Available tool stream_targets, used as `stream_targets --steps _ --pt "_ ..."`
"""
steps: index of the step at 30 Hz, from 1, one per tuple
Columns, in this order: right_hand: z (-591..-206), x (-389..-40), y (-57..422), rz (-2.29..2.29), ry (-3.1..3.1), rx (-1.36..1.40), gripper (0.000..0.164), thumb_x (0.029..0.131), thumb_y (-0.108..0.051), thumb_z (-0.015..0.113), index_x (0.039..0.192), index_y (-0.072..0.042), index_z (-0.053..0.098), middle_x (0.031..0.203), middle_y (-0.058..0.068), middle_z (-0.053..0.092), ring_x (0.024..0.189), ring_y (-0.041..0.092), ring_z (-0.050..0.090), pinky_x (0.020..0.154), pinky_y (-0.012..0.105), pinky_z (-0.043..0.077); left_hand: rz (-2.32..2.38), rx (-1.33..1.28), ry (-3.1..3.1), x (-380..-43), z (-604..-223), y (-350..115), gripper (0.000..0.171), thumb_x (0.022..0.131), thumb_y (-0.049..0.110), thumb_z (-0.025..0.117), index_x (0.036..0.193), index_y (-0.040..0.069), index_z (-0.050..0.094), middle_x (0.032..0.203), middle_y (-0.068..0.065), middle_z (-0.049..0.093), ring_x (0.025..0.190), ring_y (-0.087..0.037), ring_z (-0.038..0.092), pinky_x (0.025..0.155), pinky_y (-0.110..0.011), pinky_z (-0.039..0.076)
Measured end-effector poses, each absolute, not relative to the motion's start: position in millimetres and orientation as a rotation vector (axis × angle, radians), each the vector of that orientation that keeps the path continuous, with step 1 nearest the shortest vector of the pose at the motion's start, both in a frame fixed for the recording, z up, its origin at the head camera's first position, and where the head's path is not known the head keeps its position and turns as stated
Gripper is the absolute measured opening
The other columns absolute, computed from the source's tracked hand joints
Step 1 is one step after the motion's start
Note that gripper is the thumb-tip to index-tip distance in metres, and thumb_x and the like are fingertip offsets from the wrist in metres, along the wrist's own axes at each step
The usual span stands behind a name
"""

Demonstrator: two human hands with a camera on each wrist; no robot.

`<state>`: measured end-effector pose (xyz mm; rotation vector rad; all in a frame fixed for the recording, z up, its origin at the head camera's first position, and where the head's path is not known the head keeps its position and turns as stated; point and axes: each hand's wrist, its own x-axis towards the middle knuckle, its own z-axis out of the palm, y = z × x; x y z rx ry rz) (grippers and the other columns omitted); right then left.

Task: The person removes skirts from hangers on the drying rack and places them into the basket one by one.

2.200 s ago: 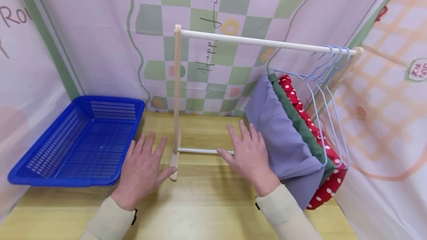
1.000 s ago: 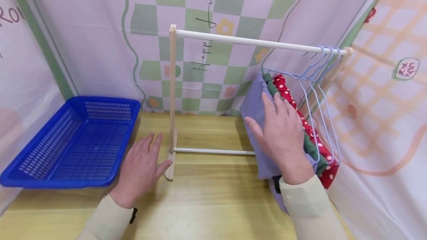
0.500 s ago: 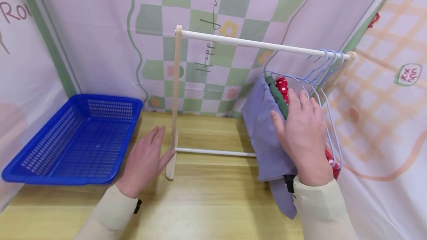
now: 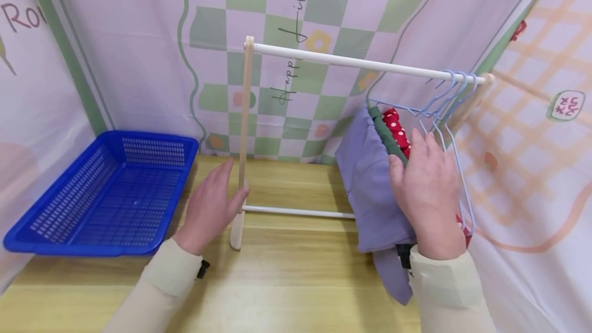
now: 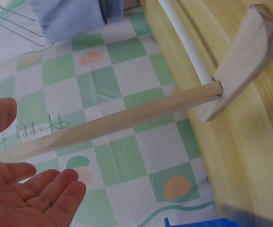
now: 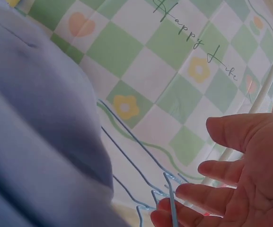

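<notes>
A small clothes rack with a white top rail (image 4: 361,64) stands on the table. At its right end, three blue hangers (image 4: 455,109) carry a lavender garment (image 4: 370,184), a green garment (image 4: 383,130) and a red polka-dot garment (image 4: 394,125). My right hand (image 4: 427,194) is held over the clothes and the front of the hangers. Its fingers extend loosely by the hanger wires (image 6: 172,201) in the right wrist view. Beside the left wooden post (image 4: 246,117), my left hand (image 4: 210,207) has its fingers extended and holds nothing. The right hand hides part of the clothes.
To the left sits a blue plastic basket (image 4: 134,204) with nothing in it. A lower white bar (image 4: 300,213) joins the rack's feet near the wooden tabletop (image 4: 287,281). Printed fabric (image 4: 324,9) hangs behind and on both sides.
My right hand has moved right, from in front of the lavender garment to over the clothes and hangers. The left hand has shifted slightly up and right, closer to the post.
</notes>
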<state>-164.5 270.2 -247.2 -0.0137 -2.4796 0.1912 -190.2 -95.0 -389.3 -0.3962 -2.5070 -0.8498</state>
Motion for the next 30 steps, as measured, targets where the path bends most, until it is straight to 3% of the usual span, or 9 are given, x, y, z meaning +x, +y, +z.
stream_targets --steps 4,8,12,20,25,30 --pt "-247 -165 273 0.198 -2.494 -0.042 0.060 0.101 -0.024 0.060 0.150 0.006 0.043 0.145 0.036 0.049 0.119 0.062 0.049 0.102 0.071 0.039 -0.906 -0.347 -2.527 -197 -383 -91 0.074 0.103 0.037 0.065 0.154 -0.009 0.038 0.140 -0.033 0.058 0.119 -0.047 0.064 0.094 -0.061 0.056" --pt "-246 -165 275 0.209 -2.510 -0.098 0.049 0.101 -0.023 0.057 0.138 0.008 0.048 0.130 0.033 0.054 0.105 0.059 0.051 0.091 0.070 0.042 -0.940 -0.316 -2.534 -203 -377 -88 0.072 0.104 0.037 0.063 0.156 -0.005 0.037 0.129 -0.029 0.064 0.106 -0.042 0.068 0.082 -0.056 0.060" --pt "-245 -164 277 0.213 -2.517 -0.154 0.035 0.102 -0.019 0.051 0.125 0.007 0.050 0.118 0.030 0.055 0.104 0.058 0.052 0.085 0.071 0.043 -0.962 -0.302 -2.532 -210 -372 -85 0.071 0.104 0.034 0.065 0.157 -0.004 0.037 0.134 -0.026 0.064 0.109 -0.039 0.069 0.083 -0.055 0.060" --pt "-243 -162 281 0.196 -2.578 -0.261 0.030 0.105 -0.016 0.035 0.118 0.005 0.051 0.118 0.034 0.060 0.104 0.060 0.056 0.077 0.073 0.044 -0.985 -0.288 -2.513 -220 -363 -80 0.068 0.104 0.031 0.065 0.157 -0.002 0.038 0.137 -0.023 0.065 0.108 -0.037 0.071 0.084 -0.055 0.059" --pt "-243 -162 283 0.188 -2.607 -0.296 0.027 0.104 -0.014 0.033 0.115 0.005 0.050 0.110 0.035 0.060 0.099 0.060 0.057 0.071 0.071 0.045 -0.991 -0.270 -2.520 -223 -361 -78 0.068 0.104 0.029 0.065 0.158 -0.001 0.037 0.143 -0.023 0.061 0.111 -0.039 0.071 0.087 -0.056 0.058" --pt "-243 -161 283 0.200 -2.623 -0.301 0.023 0.104 -0.012 0.035 0.112 0.002 0.051 0.107 0.033 0.062 0.095 0.058 0.057 0.067 0.068 0.045 -0.992 -0.260 -2.524 -226 -361 -76 0.065 0.105 0.028 0.064 0.157 -0.001 0.038 0.138 -0.023 0.064 0.110 -0.038 0.071 0.086 -0.054 0.059"
